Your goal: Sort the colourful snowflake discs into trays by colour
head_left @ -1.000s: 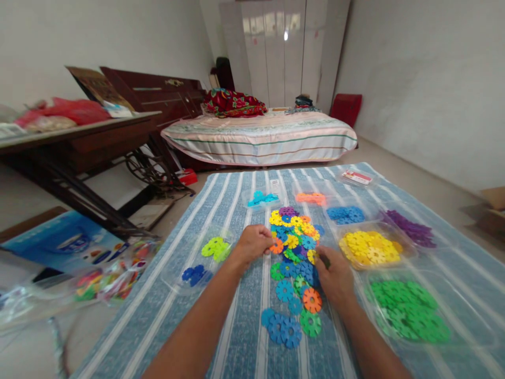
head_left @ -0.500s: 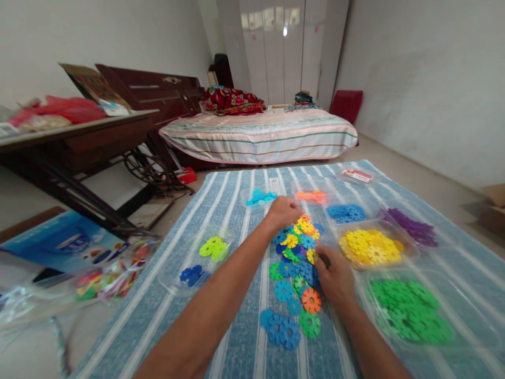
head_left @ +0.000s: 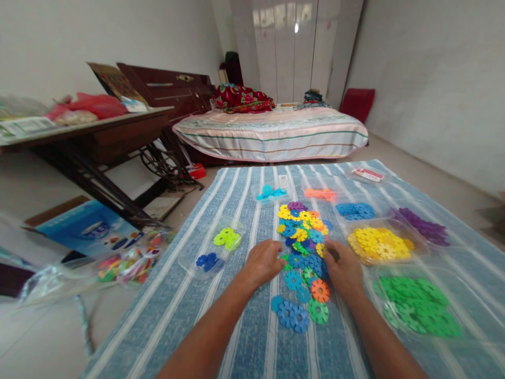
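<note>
Head view: nearest on the striped cloth (head_left: 244,342) I saw a few overlapping blue discs (head_left: 299,319), with a green disc (head_left: 318,311) just to their right and an orange disc (head_left: 320,290) slightly farther up. At right, a clear tub (head_left: 471,297) held green notched pieces (head_left: 420,305).

Left hand (head_left: 265,261): at the left edge of the mixed pile (head_left: 300,232), fingers curled inward, tips beside a small green piece (head_left: 288,261). I could not tell whether anything was pinched. Right hand (head_left: 345,266): on the opposite side of the pile, thumb and forefinger bent toward each other, tips at a yellow disc (head_left: 320,250); contact likely, firmness of grip could not be told.

The pile lay between the hands and ran on beyond them, its colours jumbled. Left of it, a clear tray (head_left: 187,259) contained lime pieces (head_left: 228,238) and dark blue ones (head_left: 208,261). To the right stood yellow pieces (head_left: 381,242) in a tub, purple pieces (head_left: 424,226) and blue pieces (head_left: 355,211) behind. Farther off: cyan pieces (head_left: 272,193), orange pieces (head_left: 320,195), then a bed (head_left: 272,134) and a pale wardrobe (head_left: 292,63).
</note>
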Available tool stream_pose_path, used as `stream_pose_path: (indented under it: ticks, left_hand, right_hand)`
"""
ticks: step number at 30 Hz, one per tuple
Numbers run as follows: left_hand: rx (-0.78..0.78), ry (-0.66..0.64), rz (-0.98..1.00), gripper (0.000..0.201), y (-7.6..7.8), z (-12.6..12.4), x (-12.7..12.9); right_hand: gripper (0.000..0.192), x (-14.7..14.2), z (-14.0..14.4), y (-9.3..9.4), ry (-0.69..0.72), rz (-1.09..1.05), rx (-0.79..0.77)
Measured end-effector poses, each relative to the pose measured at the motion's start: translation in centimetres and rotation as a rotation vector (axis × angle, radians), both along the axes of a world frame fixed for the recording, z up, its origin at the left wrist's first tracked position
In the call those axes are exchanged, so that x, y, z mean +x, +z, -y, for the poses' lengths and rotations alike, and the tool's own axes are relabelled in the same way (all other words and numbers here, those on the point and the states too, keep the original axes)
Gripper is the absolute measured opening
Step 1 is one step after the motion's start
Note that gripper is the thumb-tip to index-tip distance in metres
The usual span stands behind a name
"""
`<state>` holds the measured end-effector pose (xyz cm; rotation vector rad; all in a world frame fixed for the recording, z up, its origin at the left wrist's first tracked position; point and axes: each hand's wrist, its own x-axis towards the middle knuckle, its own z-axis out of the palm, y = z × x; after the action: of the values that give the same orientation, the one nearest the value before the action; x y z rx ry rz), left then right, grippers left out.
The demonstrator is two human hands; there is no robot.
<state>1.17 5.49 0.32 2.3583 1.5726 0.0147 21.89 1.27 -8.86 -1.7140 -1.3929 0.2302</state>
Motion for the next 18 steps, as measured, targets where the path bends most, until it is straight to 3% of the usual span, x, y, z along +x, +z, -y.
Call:
stream_pose_path:
  ticks: [5,9,18]
  left_hand:
    - [-0.002,-0.025,-0.048,0.019,-1.0,0.3,0.2]
    - [-0.017,-0.001,0.031,0.018,-1.1,0.1,0.4]
    - [-0.202,0.199,0.262,0.004,0.6,-1.0,-1.8]
  right_hand:
    - [0.032,0.0,-0.1,-0.1,0.005,-0.005,-0.011]
    - [0.032,0.1,-0.2,-0.1,-0.007,0.009,-0.013]
    - [0.031,0.0,-0.1,0.1,-0.008,0.01,-0.004]
